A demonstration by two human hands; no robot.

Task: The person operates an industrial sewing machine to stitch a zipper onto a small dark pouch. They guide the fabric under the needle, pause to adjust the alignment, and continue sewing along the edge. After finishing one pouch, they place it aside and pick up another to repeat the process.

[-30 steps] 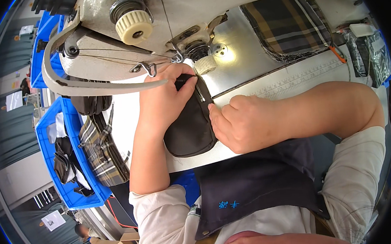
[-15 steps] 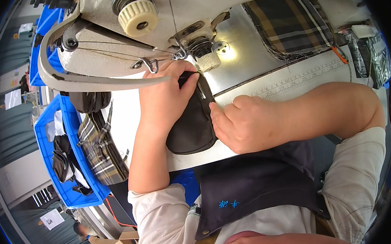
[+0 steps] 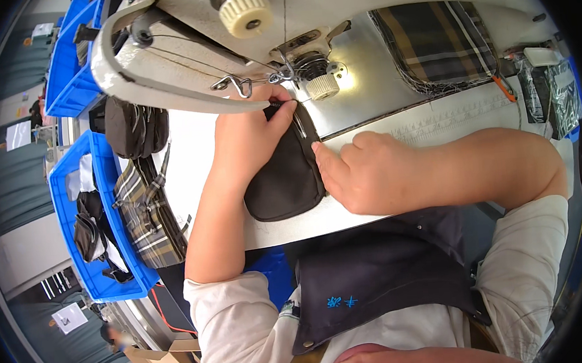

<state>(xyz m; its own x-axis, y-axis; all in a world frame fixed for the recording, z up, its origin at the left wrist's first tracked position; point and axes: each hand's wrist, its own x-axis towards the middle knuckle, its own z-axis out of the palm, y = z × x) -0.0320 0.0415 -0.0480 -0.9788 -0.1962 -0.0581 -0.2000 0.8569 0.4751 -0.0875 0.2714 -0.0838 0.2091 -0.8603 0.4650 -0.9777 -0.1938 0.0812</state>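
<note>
"What takes up the most room?"

"A cream-white metal sewing machine [image 3: 182, 74], across the top, over a white work table [image 3: 192, 161]. A smooth silvery metal plate [image 3: 366, 102] is set into the table, and a dark plaid fabric panel [image 3: 440, 43] with rounded corners and a frayed edge lies at the far right of it."

"And the piece being handled?"

"A dark brown, nearly black pouch [image 3: 283, 185] of smooth, matte fabric. It lies on the table just left of the plate, slightly tilted, its upper end toward the machine and its lower end toward the person."

"How is it shaped?"

"Longer than wide, with rounded lower corners. A raised seam follows the outline, and the broad front looks plain, with soft, shallow creases."

"Where are the hands?"

"The bare left hand [image 3: 250, 134] covers the upper left part, thumb and fingers clamped on the upper end. The bare right hand [image 3: 364, 173] has its fingers curled together, a fingertip touching the right edge; whether they pinch it, I cannot tell."

"Anything smaller?"

"A thin silvery zip [image 3: 302, 128], slightly blurred, runs near the upper right edge, between the two hands."
</note>
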